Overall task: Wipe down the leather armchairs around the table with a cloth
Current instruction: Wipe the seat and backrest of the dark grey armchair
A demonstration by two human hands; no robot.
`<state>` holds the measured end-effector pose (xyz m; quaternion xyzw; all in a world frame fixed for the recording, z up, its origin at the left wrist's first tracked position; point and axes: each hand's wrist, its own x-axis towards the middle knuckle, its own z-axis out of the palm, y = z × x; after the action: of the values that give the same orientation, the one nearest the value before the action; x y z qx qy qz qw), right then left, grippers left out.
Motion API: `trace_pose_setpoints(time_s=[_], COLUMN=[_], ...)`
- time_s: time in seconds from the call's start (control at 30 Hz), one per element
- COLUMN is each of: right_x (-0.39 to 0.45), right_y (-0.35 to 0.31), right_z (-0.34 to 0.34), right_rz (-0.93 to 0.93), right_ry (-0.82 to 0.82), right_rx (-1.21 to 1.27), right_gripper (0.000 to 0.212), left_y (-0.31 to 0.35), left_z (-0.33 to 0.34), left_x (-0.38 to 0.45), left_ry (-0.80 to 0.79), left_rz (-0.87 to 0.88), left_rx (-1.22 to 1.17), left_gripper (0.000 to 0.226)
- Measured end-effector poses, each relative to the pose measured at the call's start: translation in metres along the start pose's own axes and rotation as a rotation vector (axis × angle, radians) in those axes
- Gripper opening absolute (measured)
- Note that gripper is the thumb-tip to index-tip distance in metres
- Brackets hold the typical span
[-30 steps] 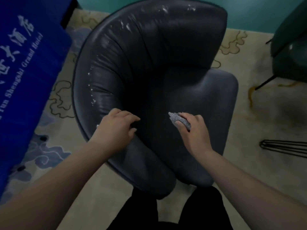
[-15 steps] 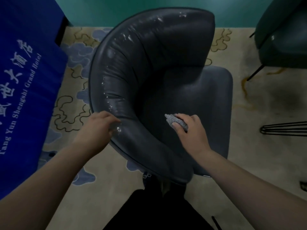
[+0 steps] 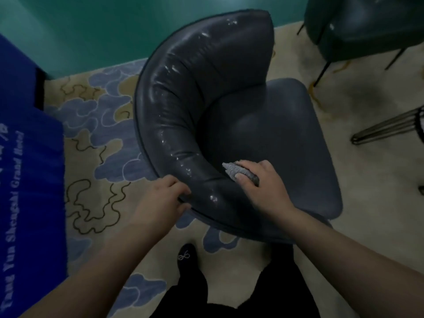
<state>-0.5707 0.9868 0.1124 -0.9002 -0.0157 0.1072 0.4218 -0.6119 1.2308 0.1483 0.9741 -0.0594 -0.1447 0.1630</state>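
Armchair, dark grey leather with a curved padded backrest (image 3: 206, 106): it stands on the patterned carpet, directly in front of the person, with its seat cushion facing right in the head view. The small grey textured cloth (image 3: 238, 173) lies under the right hand (image 3: 266, 191), at the inner face of the backrest where it meets the seat. The fingers (image 3: 243, 179) of this hand are clenched round the cloth and press it to the leather. The left hand (image 3: 163, 200) grips the outer rim of the backrest on the chair's near side, fingers curled over the edge.

Recommended procedure for the current step, judged from this position:
- Keep the left hand braced on the rim so the armchair does not turn or slide under pressure.
- Run the cloth along the curve of the backrest in long overlapping passes, following the padding seams.
- Pale flecks show along the top of the backrest; treat these areas with firmer pressure.
- Refold the cloth to a clean face before moving to the seat.

A second dark chair (image 3: 367, 24) stands beyond the armchair, to its far right.
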Motion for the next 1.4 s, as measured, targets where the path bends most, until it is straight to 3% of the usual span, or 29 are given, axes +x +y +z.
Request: trace_pose_setpoints(time_s=[0.13, 0.23, 0.37, 0.5, 0.6, 0.7, 0.8, 0.9, 1.0, 1.2, 1.4], right_x=[-0.014, -0.025, -0.035, -0.023, -0.013, 0.01, 0.027, 0.004, -0.02, 0.004, 0.044], right_y=[-0.017, -0.029, -0.03, -0.015, -0.01, 0.004, 0.002, -0.023, -0.031, -0.017, -0.002], right_z=[0.035, 0.054, 0.075, 0.081, 0.078, 0.071, 0.056, 0.055, 0.074, 0.08, 0.075], right_rz=[0.048, -0.05, -0.175, -0.231, -0.157, 0.057, 0.216, 0.047, -0.133, -0.077, 0.136], right_ry=[0.052, 0.118, 0.1, 0.116, 0.146, 0.109, 0.029, 0.011, 0.005, 0.052, -0.089], right_rx=[0.028, -0.038, -0.32, -0.355, -0.331, -0.361, -0.16, -0.085, -0.22, -0.198, -0.165], right_gripper=[0.036, 0.036, 0.042, 0.038, 0.032, 0.03, 0.032, 0.031, 0.039, 0.036, 0.026], left_y=[-0.016, -0.022, -0.028, -0.032, -0.034, -0.037, -0.037, -0.037, -0.037, -0.04, -0.04], left_z=[0.002, 0.005, 0.011, 0.017, 0.019, 0.02, 0.018, 0.016, 0.017, 0.019, 0.02], left_x=[0.015, 0.022, 0.026, 0.026, 0.026, 0.027, 0.027, 0.028, 0.026, 0.028, 0.025], left_ry=[-0.042, -0.055, -0.011, 0.051, 0.068, 0.064, 0.051, 0.046, 0.061, 0.072, 0.074], left_rz=[0.118, 0.134, 0.116, 0.135, 0.146, 0.146, 0.141, 0.137, 0.138, 0.161, 0.143], left_rx=[-0.034, -0.076, -0.115, -0.113, -0.144, -0.167, -0.188, -0.192, -0.172, -0.206, -0.224], left_gripper=[0.026, 0.023, 0.022, 0.022, 0.022, 0.021, 0.02, 0.021, 0.022, 0.021, 0.018])
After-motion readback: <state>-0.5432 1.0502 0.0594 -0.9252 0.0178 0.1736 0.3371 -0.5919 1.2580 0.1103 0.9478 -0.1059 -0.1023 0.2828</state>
